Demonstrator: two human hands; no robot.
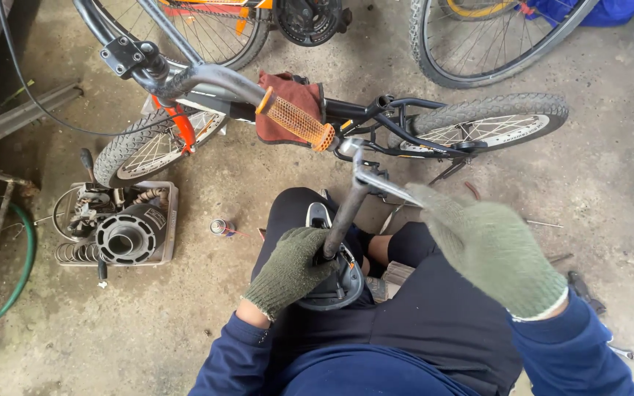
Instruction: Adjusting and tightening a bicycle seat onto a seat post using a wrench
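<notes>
Between the knees, gloved left hand (291,270) grips a grey seatpost (346,214) on its upturned black saddle (340,282). At two o'clock, gloved right hand (494,249) holds a silver wrench (387,185).

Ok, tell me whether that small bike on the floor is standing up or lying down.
Lying down. The small bike is flat on its side on the concrete floor, both wheels laid sideways, its orange grip pointing up toward the camera.

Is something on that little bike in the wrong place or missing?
Yes. The saddle is off the small bike: it sits upside down in the person's lap, post up. The left hand grips it; the right hand is blurred. A red rag drapes the frame.
</notes>
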